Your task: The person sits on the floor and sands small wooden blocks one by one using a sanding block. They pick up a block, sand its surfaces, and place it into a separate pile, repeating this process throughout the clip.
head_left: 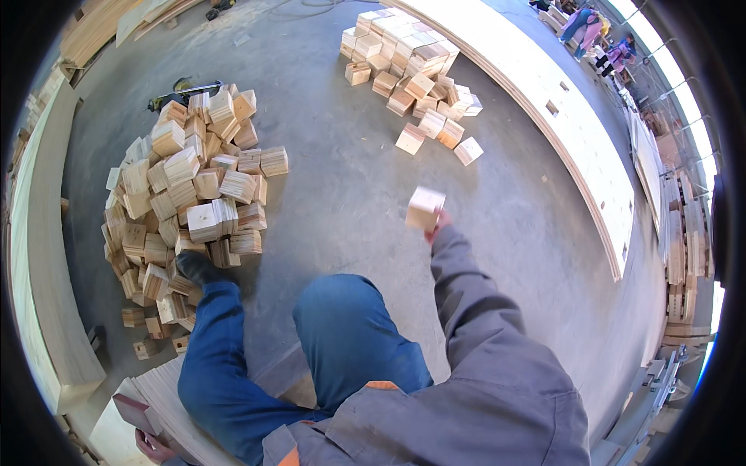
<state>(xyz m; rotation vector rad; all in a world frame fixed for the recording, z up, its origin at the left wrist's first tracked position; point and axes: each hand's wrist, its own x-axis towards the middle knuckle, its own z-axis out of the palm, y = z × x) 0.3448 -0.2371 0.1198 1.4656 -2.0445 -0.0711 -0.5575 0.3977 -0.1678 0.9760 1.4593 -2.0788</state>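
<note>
- The right hand (435, 227) is raised ahead of the person at the end of a grey sleeve; its fingers are mostly hidden behind a pale wooden block (425, 208), which they close on from below, only their tips showing at its lower right corner.
- That block is held up in the air, tilted, above the bare concrete floor (342, 194), between the two piles.
- The left hand (151, 446) is low at the near left, fingers curled around the edge of a dark reddish flat piece (134, 412) resting on a pale board (116, 435).
- To the left, a loose heap of wooden blocks (186, 210) lies jumbled by the person's dark shoe (198, 268).
- Far right, a neater stack of blocks (408, 66) sits beside a long pale panel (544, 101), with a few strays just near it.
</note>
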